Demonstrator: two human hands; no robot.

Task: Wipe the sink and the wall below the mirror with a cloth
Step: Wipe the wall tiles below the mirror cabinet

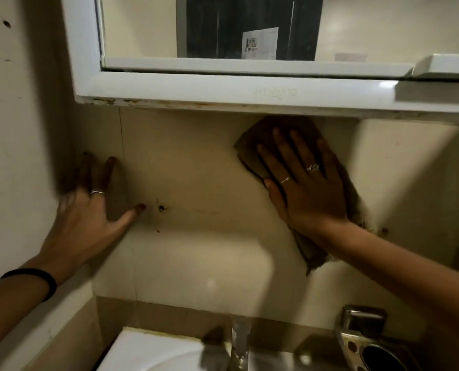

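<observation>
My right hand [307,183] lies flat with spread fingers on a brown cloth [260,140], pressing it against the beige wall [196,162] just under the white-framed mirror cabinet [223,92]. The cloth's lower end hangs out below my wrist. My left hand [89,210] rests on the wall at the left with fingers apart and holds nothing. At the bottom, the white sink [153,352] shows only its back rim, with a metal tap [240,341] above it.
A metal holder with round holes [367,346] is fixed to the wall at the bottom right. Small dark holes mark the wall near my left thumb [161,208]. A side wall [17,129] closes in on the left.
</observation>
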